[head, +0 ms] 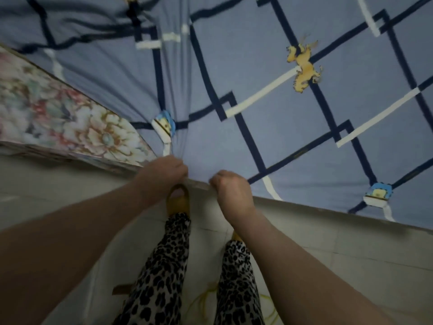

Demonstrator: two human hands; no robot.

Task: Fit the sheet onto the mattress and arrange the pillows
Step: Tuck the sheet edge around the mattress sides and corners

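Note:
A blue sheet with dark blue and white stripes and yellow figures is spread over the mattress. At the left, the floral mattress lies bare where the sheet does not reach. My left hand and my right hand both grip the sheet's near edge, side by side at the bed's edge. Folds in the cloth run up from my left hand toward the far left. No pillows are in view.
I stand close against the bed's side on a pale tiled floor. My legs in leopard-print trousers and a yellow-brown slipper are below my hands.

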